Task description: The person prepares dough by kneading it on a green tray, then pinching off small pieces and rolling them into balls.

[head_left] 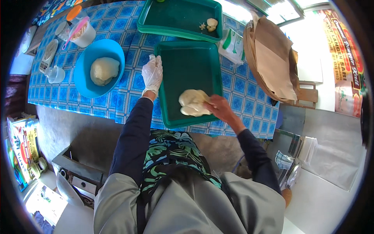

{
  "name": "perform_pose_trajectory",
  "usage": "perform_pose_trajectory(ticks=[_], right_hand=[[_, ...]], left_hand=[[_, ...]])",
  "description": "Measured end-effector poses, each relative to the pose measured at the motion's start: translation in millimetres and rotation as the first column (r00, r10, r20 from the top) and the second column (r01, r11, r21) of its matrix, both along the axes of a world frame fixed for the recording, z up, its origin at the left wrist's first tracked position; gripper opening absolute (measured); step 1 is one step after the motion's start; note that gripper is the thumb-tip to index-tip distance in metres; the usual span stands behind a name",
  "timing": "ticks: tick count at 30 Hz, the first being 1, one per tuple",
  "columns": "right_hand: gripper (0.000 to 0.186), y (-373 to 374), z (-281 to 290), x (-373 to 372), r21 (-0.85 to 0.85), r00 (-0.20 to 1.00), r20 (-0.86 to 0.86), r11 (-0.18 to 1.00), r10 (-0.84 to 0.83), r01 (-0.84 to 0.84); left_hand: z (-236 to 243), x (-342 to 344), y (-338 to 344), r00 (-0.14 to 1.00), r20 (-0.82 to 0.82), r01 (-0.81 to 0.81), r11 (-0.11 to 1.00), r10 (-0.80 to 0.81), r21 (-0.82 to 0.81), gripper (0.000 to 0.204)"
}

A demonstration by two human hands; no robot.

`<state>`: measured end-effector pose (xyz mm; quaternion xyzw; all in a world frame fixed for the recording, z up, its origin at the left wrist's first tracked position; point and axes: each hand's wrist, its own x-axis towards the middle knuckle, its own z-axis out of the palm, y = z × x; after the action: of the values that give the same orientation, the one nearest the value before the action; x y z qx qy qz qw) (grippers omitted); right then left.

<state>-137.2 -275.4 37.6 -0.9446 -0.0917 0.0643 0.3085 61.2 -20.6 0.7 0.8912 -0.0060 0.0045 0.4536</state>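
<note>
A green rectangular tray [191, 50] lies in front of me on the table. My left hand [152, 72], in a thin clear glove, grips its left rim. Near the tray's front right lies a pale, soft lump of dough [191, 103], spread in an uneven shape. My bare right hand [221, 107] is closed at the lump's right side. A yellowish strip shows between its fingers and the dough, too blurred to name. To the left, a blue bowl [80, 74] holds a big smooth ball of dough [104, 71].
Behind stand stacked green trays [175, 19] with small pale pieces [211, 24] in one corner. A white packet [232, 46] and a round woven tray lined with brown paper [272, 58] are at right. Tubs [83, 37], a cup [55, 74] and a scale [49, 52] stand left.
</note>
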Motion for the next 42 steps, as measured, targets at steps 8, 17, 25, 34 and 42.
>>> perform_pose_trajectory(ticks=[8,17,25,34,42], right_hand=[[0.068,57,13,38,-0.217,0.917,0.063,0.902,0.395,-0.374],[0.053,164,-42,22,-0.197,0.899,0.399,0.974,0.181,-0.108],[0.049,114,-37,-11,0.121,0.882,0.196,0.882,0.429,-0.456],[0.039,21,33,3,-0.301,0.903,-0.152,0.852,0.401,-0.429],[0.044,1,50,3,0.662,0.856,-0.376,0.544,-0.355,0.516]], left_hand=[[-4,-2,-1,1.0,0.01,-0.019,1.0,0.018,0.011,0.044],[5,10,-4,0.993,-0.008,0.114,0.981,-0.114,0.156,0.046],[3,19,3,0.962,-0.048,0.273,0.933,-0.27,0.233,0.045],[4,11,4,0.969,-0.071,0.246,0.944,-0.236,0.222,0.046],[6,25,13,0.947,-0.032,0.314,0.901,-0.319,0.299,0.044]])
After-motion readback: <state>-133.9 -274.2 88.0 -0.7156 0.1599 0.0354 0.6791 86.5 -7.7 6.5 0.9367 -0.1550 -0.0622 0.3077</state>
